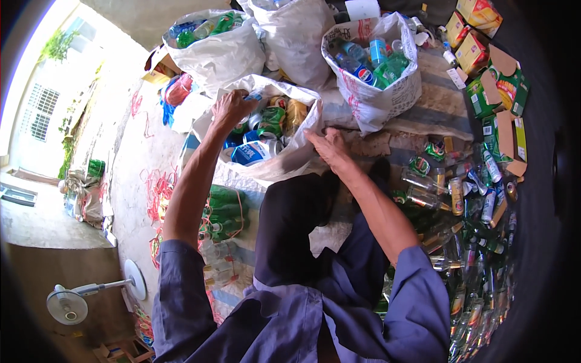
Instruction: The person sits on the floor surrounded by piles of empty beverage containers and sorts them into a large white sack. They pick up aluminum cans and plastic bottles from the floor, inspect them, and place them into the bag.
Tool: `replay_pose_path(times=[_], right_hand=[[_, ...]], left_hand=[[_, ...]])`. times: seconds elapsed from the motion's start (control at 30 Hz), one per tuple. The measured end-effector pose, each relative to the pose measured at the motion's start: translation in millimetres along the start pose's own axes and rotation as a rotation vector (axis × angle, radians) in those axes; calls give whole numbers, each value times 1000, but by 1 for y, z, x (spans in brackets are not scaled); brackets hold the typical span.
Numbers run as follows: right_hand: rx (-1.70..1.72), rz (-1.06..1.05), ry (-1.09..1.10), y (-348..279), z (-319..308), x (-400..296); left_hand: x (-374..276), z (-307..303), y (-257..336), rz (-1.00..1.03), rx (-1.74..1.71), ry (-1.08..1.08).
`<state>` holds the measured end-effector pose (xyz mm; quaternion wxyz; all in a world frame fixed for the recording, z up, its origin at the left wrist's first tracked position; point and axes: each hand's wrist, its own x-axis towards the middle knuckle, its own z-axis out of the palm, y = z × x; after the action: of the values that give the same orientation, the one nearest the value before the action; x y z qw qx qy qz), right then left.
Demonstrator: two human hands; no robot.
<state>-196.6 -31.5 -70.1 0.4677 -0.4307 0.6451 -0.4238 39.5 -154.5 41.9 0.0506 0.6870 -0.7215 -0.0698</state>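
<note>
My left hand (232, 108) is over the left rear part of an open white woven sack (297, 161), its fingers curled beside a small blue item (253, 96); its grip is partly hidden. Inside the sack lie crushed drink cans, among them a blue and white can (250, 153), a green can (271, 121) and a gold can (296, 113). My right hand (330, 147) is at the sack's right side, fingers apart, with the fingertips at its outer wall and nothing seen in them.
Behind stand a white sack of bottles (218, 56), a bulging white sack (297, 41) and a printed sack of bottles (381, 102). Glass bottles (472, 272) and opened cartons (499, 90) lie at right. Tied green bottles (227, 204), pink twine (159, 190) and a white fan (67, 306) are at left.
</note>
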Motion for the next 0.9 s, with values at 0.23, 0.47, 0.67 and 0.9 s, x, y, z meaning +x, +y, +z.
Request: replay_pose_path(times=[0.23, 0.47, 0.67, 0.9], right_hand=[[-269, -171, 31, 22, 23, 17], [-289, -351, 65, 4, 38, 1], [-288, -242, 81, -2, 27, 2], [-333, -250, 97, -2, 22, 0]], left_hand=[[31, 41, -6, -125, -213, 87], [64, 95, -34, -30, -57, 282], [54, 81, -32, -92, -289, 245], [45, 35, -44, 38, -190, 340]])
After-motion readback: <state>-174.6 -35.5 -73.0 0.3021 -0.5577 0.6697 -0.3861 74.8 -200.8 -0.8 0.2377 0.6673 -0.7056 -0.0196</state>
